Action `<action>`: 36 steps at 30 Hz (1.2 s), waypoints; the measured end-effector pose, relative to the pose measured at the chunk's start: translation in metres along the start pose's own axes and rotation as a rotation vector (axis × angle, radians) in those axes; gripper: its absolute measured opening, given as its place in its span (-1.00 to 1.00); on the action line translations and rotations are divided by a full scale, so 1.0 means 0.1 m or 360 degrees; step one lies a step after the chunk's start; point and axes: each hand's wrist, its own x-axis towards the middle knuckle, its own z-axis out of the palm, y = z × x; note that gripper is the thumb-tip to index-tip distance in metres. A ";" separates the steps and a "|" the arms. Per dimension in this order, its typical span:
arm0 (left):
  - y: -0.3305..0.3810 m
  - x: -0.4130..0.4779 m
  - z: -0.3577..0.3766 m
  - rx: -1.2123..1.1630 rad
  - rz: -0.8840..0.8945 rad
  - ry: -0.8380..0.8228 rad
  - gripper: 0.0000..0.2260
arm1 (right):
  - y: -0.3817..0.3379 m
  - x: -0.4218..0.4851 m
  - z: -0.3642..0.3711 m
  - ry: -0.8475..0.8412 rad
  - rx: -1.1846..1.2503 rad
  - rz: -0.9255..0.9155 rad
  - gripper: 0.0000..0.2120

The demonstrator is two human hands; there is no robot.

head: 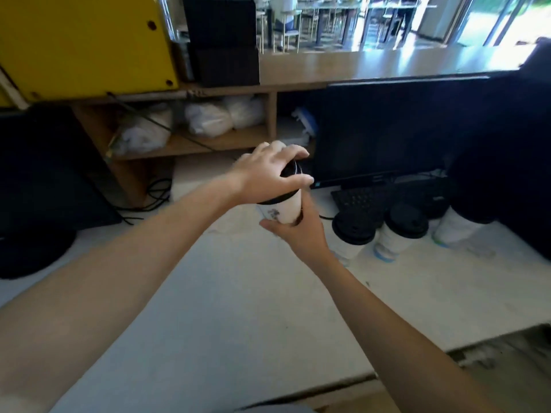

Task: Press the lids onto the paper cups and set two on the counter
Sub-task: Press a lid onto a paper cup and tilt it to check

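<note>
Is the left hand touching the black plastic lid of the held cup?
Touching. Head view shows the left hand curled over the black plastic lid, gripping its rim.

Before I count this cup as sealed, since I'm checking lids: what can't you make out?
Head view.
Seating of the lid on the held cup: left hand covers it.
Base of that cup: right hand wraps it.
Top of the far-right cup: lost in shadow.
Cup print: blurred.

Lidded cups stand on the worktop before the keyboard.
</note>
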 end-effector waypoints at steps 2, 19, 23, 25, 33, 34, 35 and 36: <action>0.03 -0.04 -0.20 -0.0191 0.0065 0.0073 -0.45 | -0.16 0.06 -0.06 0.0048 -0.0167 -0.0047 -0.38; 0.12 -0.37 -0.56 -0.1404 0.0017 0.0404 -0.54 | -1.05 0.24 -0.49 0.0275 -0.1364 -0.0642 -0.24; 0.06 -0.43 -0.52 -0.1391 0.0208 0.0609 -0.53 | -1.25 0.36 -0.81 0.0182 -0.0608 -0.0069 -0.48; 0.06 -0.46 -0.51 -0.1342 0.0347 0.0680 -0.51 | -1.35 0.41 -0.94 0.0043 -0.0095 0.0465 -0.46; 0.01 -0.40 -0.43 -0.1003 0.0698 0.0653 -0.32 | -1.43 0.31 -1.05 -0.0477 0.0551 0.0713 -0.55; -0.02 -0.40 -0.43 -0.0974 0.0669 0.0610 -0.27 | -1.41 0.29 -1.06 -0.0457 0.0592 0.0653 -0.65; -0.04 -0.40 -0.43 -0.0984 0.0636 0.0552 -0.23 | -1.38 0.28 -1.07 -0.0421 0.0649 0.0583 -0.72; -0.06 -0.40 -0.44 -0.1085 0.0595 0.0488 -0.19 | -1.35 0.27 -1.08 -0.0386 0.0698 0.0507 -0.77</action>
